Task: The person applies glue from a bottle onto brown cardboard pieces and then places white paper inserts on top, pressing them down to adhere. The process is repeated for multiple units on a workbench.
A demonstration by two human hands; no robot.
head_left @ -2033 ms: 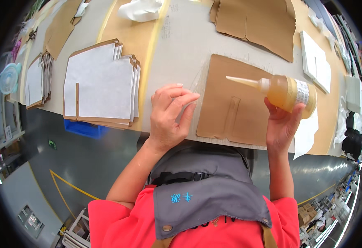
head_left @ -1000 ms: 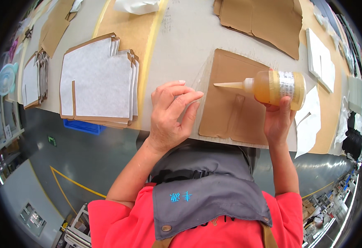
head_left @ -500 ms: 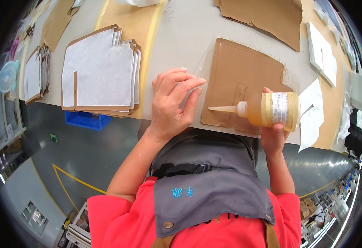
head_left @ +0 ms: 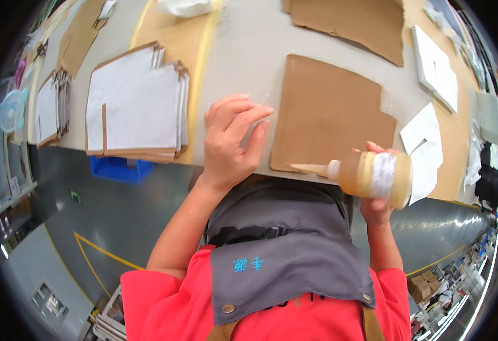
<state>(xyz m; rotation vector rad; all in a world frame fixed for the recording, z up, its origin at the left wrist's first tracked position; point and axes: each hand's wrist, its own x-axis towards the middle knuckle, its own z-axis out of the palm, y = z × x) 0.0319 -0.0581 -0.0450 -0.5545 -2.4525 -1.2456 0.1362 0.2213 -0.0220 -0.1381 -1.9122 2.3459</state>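
My right hand point(head_left: 377, 209) is wrapped round a squeeze bottle point(head_left: 368, 176) with amber contents, a pale label and a long tapered nozzle. The bottle lies nearly sideways, its nozzle pointing left over the near edge of a flat brown panel point(head_left: 325, 113). I cannot tell whether the tip touches the panel. That panel has a stepped notch on its right side and lies on the table in front of me. Just left of it hovers my left hand point(head_left: 229, 142), fingers bent, thumb and forefinger apart, with nothing seen between them.
To the left sits a stack of white-faced notched panels point(head_left: 135, 102), with a smaller stack point(head_left: 47, 108) beyond. A blue bin point(head_left: 118, 169) is below the table edge. Brown sheets point(head_left: 351, 25) lie at the back; white slotted pieces point(head_left: 425, 148) are on the right.
The bottle has moved nearer to me, its nozzle now by the panel's near edge. The slot-shaped outline seen earlier on the panel no longer shows. My left hand hardly differs.
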